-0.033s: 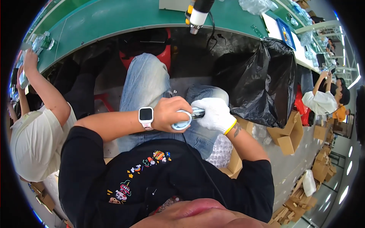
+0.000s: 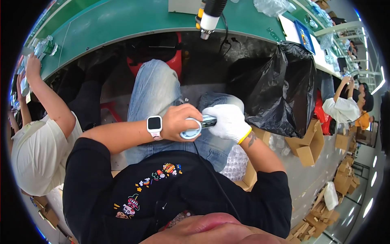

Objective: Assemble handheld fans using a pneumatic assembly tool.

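Note:
Above my lap, my left hand (image 2: 183, 120), bare with a white watch at the wrist, is closed around a pale blue rounded piece (image 2: 190, 131) with a ring-like end. A dark, narrow part (image 2: 209, 121) runs from it toward my right hand (image 2: 225, 123), which wears a white glove with a yellow cuff. That hand is closed on the far end of the same thing; its glove fingers cover much of it. What kind of thing this is, I cannot make out. My jeans (image 2: 154, 89) lie beneath both hands.
A black and white tool with a metal tip (image 2: 205, 34) hangs by the green bench (image 2: 109, 20). To the right are a black plastic bag (image 2: 280, 89), an open carton (image 2: 306, 142) and bubble wrap (image 2: 235, 162). A co-worker in white (image 2: 44, 150) sits at left.
Both hands and the pale blue piece sit slightly farther left in the picture; the tool by the bench has shifted a little left as well. The grip looks the same.

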`<state>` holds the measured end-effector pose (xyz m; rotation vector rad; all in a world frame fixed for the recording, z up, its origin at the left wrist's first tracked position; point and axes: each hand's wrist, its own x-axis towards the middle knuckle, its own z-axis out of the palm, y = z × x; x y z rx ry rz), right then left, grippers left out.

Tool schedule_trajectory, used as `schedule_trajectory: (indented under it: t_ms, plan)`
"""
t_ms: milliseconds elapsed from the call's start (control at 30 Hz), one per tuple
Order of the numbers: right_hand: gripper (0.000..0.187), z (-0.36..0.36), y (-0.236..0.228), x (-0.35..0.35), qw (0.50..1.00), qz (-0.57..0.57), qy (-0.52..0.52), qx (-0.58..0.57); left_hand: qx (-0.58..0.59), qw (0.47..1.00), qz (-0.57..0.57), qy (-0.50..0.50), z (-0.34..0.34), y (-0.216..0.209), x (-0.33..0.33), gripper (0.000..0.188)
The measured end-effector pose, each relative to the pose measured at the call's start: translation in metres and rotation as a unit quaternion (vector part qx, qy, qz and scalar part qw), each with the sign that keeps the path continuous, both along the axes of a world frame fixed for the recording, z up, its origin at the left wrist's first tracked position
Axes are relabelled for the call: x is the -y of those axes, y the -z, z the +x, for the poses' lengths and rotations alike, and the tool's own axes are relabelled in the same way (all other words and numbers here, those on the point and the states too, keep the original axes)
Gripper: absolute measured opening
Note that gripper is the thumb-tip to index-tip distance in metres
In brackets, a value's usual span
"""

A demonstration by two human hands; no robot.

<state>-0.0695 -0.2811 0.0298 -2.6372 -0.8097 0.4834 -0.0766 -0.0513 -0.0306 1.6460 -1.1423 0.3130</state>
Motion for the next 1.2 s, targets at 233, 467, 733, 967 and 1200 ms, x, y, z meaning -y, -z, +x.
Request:
schedule_trajectory:
  t_ms: [233,467,733,967,1200]
  plan:
    - [0.048,0.084,0.002,-0.012,0.933,0.352,-0.047,-0.059,-0.400,0.910,-0.056,-0.093,0.057,-0.027,-0.060,0.056]
    - [0.037,0.339,-0.037,0.063,0.872,0.331,0.279,0.229,-0.262,0.824,-0.342,-0.368,0.259,-0.059,-0.181,0.066]
    - [0.036,0.493,-0.075,0.089,0.895,-0.224,0.213,0.321,-0.081,0.785,0.038,-0.613,0.487,-0.068,-0.158,0.046]
    - [0.026,0.423,-0.097,0.092,0.882,-0.150,0.243,0.374,0.004,0.798,0.116,-0.592,0.575,0.008,-0.265,0.094]
    - [0.027,0.246,-0.091,0.100,0.898,0.239,0.265,0.258,-0.161,0.857,-0.140,-0.469,0.370,0.002,-0.171,0.053]
